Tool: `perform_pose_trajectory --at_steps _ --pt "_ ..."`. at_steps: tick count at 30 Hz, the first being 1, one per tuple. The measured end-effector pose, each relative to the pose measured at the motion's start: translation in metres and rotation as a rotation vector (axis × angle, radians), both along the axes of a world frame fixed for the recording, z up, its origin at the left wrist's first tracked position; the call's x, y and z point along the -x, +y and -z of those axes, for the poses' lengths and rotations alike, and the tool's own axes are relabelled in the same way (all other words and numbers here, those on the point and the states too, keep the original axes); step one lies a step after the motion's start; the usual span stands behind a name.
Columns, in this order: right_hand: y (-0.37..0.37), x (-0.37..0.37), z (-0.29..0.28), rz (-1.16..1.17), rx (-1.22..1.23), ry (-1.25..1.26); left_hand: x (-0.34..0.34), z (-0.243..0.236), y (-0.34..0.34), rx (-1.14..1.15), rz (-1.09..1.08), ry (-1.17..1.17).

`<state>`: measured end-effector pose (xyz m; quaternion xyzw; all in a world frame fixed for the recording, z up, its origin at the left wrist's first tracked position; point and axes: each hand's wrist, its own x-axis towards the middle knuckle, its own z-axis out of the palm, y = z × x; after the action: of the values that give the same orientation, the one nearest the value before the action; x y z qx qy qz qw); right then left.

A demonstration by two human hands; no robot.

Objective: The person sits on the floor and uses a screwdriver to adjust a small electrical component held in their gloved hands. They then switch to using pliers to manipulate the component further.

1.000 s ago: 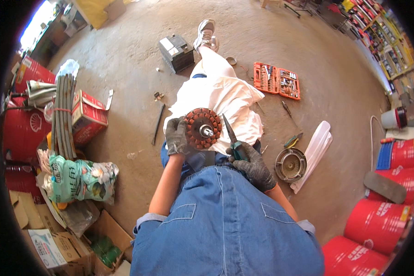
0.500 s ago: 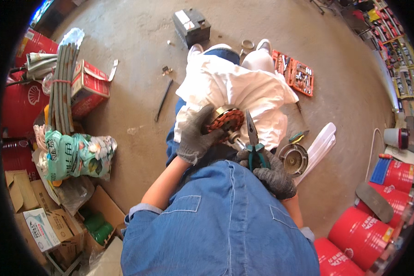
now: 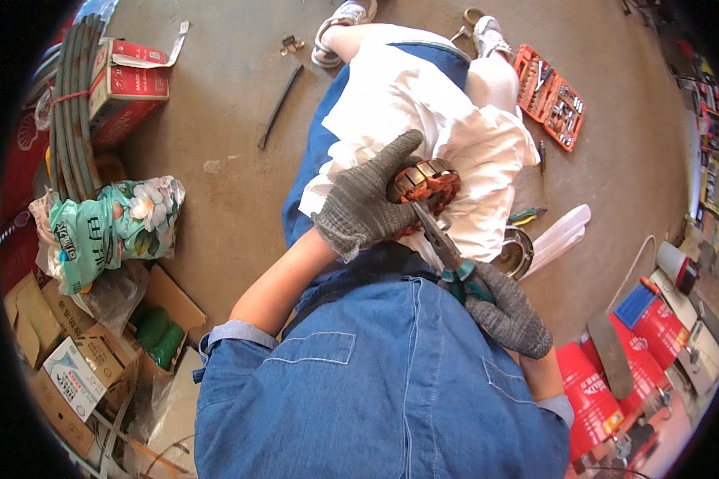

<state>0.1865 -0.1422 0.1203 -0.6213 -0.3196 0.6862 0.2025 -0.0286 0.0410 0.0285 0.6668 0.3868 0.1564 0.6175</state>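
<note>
My left hand (image 3: 367, 195), in a dark grey knitted glove, is closed around a ring-shaped motor stator (image 3: 427, 182) with copper windings and metal core segments. It is held over a white cloth (image 3: 399, 88) spread across my lap. My right hand (image 3: 510, 311), gloved the same way, grips a pair of long-nose pliers (image 3: 442, 243) by the teal handles. The jaws point up and left, their tips at the near edge of the windings. Whether the jaws pinch a wire cannot be made out.
Right of my legs lie an open orange socket set (image 3: 550, 97), a round metal housing (image 3: 516, 254), green-handled pliers (image 3: 527, 215) and a white strip (image 3: 558, 239). A black bar (image 3: 280, 108) lies left on the floor. Boxes, hoses (image 3: 73, 112) and red drums (image 3: 587, 391) flank me.
The pliers have swung from pointing upward beside the part to reaching its windings. My left hand has turned the stator. The view has shifted, so the black battery is out of sight.
</note>
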Motion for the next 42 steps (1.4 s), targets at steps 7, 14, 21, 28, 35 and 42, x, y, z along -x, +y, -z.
perform_pose_trajectory --at_steps 7,14,21,28,35,42 --pt "0.021 -0.016 -0.035 -0.069 0.162 -0.033 0.008 0.014 -0.015 -0.130 -0.005 -0.075" --pt "0.037 -0.015 -0.039 -0.204 0.163 -0.071 0.015 0.011 -0.021 -0.085 -0.030 -0.047" --pt "0.043 -0.010 -0.040 -0.337 0.053 -0.227 0.017 0.008 -0.024 -0.067 -0.030 -0.078" --pt "0.043 -0.001 -0.049 -0.428 -0.074 -0.389 0.012 0.006 -0.023 -0.083 -0.029 -0.070" --pt "0.034 -0.010 -0.039 -0.153 0.298 0.004 0.013 0.012 -0.028 -0.101 -0.052 -0.099" --pt "0.006 -0.012 -0.022 0.081 0.486 0.201 0.013 0.007 -0.026 -0.084 -0.017 -0.066"
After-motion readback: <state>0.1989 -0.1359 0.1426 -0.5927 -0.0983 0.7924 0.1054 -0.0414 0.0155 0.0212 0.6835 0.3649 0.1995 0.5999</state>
